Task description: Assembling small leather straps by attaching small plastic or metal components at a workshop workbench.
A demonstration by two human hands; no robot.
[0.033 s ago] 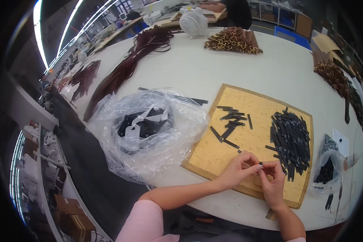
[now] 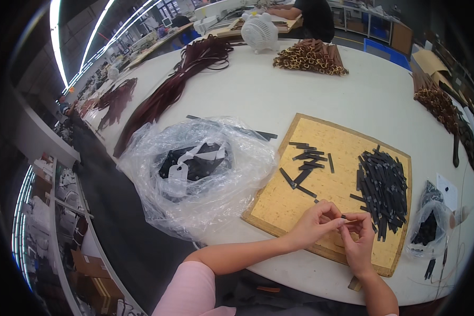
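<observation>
Both hands meet over the near edge of a yellow board [image 2: 326, 134] with a brown rim. My left hand [image 2: 321, 224] is closed in a pinch, its fingertips against those of my right hand [image 2: 358, 234], which pinches too. Between them shows a small black strip [image 2: 344, 216], mostly hidden by the fingers, with a thin pale edge beside it. Right of the hands lies a heap of short black strips [image 2: 383, 184]. Several more loose black strips [image 2: 306, 164] are scattered over the board's left half.
Left of the board sits a clear plastic bag [image 2: 216, 203] with black pieces and a white tag. A smaller bag [image 2: 429, 226] lies at right. Dark red straps [image 2: 163, 97], a white fan [image 2: 259, 32] and brown straps with brass rings [image 2: 312, 57] lie farther back. A person [image 2: 316, 18] works beyond.
The whole view has shifted slightly, so the scene sits a little right and lower. A thin pale edge now shows at my fingertips beside the black strip; the hands stay together.
</observation>
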